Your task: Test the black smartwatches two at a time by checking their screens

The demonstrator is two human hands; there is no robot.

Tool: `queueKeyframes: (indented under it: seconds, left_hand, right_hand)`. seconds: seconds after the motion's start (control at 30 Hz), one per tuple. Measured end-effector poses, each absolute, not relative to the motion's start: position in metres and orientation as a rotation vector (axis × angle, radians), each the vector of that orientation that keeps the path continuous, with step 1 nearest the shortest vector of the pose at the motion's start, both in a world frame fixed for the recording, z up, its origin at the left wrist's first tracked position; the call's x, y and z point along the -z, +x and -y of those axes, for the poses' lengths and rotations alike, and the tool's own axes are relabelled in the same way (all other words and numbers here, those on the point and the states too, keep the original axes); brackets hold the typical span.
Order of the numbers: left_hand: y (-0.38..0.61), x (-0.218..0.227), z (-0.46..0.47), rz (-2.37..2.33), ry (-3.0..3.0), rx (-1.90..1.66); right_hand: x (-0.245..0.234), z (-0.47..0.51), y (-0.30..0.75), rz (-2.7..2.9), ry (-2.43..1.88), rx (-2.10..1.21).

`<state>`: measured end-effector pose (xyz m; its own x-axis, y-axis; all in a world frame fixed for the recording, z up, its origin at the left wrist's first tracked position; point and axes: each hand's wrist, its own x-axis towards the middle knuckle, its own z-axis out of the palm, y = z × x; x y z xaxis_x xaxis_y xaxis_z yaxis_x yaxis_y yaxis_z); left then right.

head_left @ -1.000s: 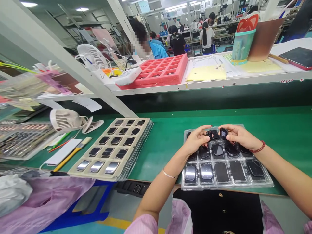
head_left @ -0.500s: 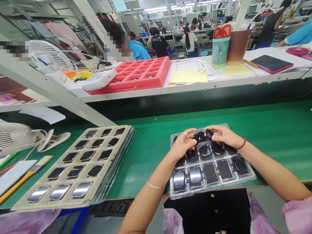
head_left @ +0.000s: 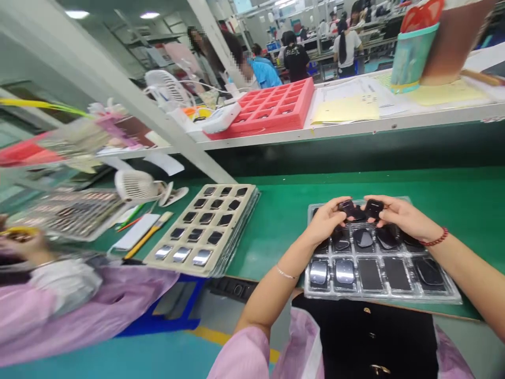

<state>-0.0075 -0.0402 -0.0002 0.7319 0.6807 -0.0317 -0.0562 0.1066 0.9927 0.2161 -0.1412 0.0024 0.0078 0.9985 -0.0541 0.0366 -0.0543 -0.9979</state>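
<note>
— What are you handling?

— You are gripping a small black square device [head_left: 349,208] in your left hand [head_left: 326,221] and a second one [head_left: 374,209] in your right hand [head_left: 403,215], over a clear plastic blister tray [head_left: 384,298]; the next move is calling for careful seating.

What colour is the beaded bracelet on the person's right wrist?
The bracelet is dark red, best seen in the head view.

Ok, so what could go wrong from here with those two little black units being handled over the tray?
The black unit pinched in the left hand or the second black unit in the right hand could slip and scratch the glossy units below in the clear plastic tray. Held this close, the two might also knock together. The tray sits near the green bench's front edge, so a bump might shift it.
</note>
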Motion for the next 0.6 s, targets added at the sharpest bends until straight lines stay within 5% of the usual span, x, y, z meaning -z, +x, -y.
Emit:
queueKeyframes:
  seconds: [0.6]
  left_hand:
    - [-0.0106, 0.0030, 0.0381, -0.647, 1.520, -0.561]
  right_hand:
    - [-0.0106, 0.1478, 0.2117, 1.366, -1.380, -1.027]
